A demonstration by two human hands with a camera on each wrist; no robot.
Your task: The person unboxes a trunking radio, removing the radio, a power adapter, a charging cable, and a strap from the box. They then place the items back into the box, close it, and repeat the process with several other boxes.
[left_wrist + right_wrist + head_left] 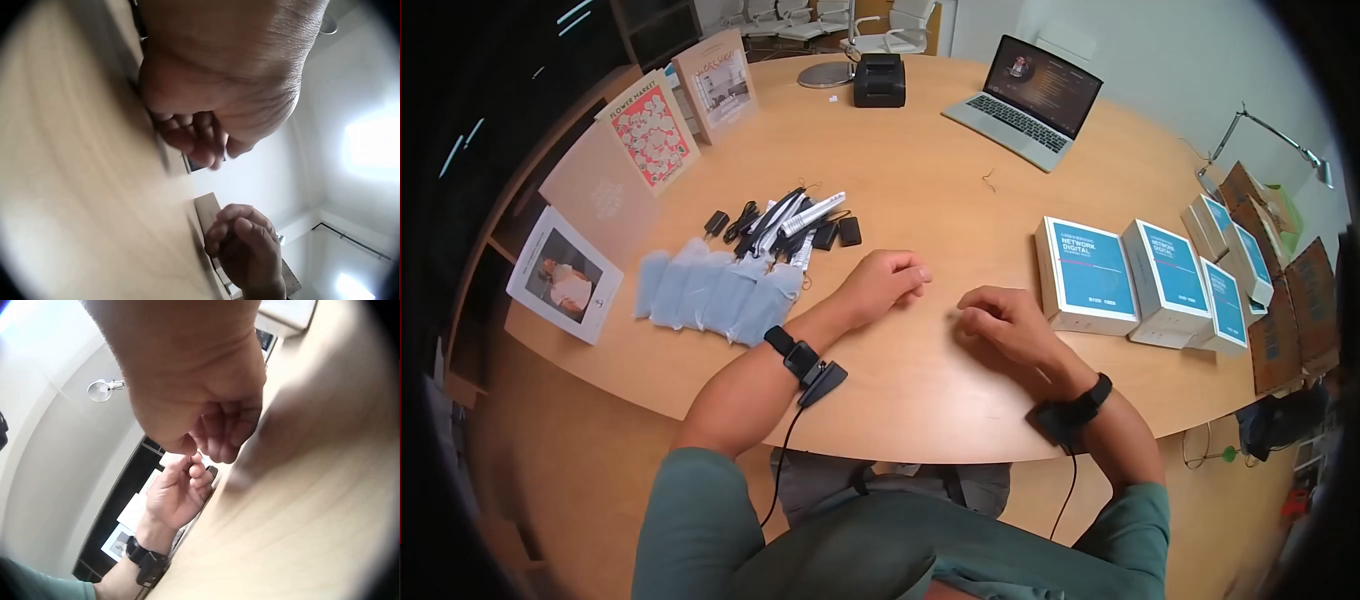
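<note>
Just to the left of your left hand (885,287), the cloudy, pale-blue wrapped packs (720,292) lie side by side in a crowded row. Beyond them, up and to the left of that hand, black cords and white-wrapped strips (785,225) lie in a loose heap with small black blocks (850,232). Right of your right hand (1012,325), white boxes (1090,272) with blue "NETWORK DIGITAL" faces sit closely grouped, the nearest one apart from your fingers.

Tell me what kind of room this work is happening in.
Probably an office or meeting room: a large curved wooden table carries an open laptop and a black printer-like device, and white chairs stand beyond it.
</note>
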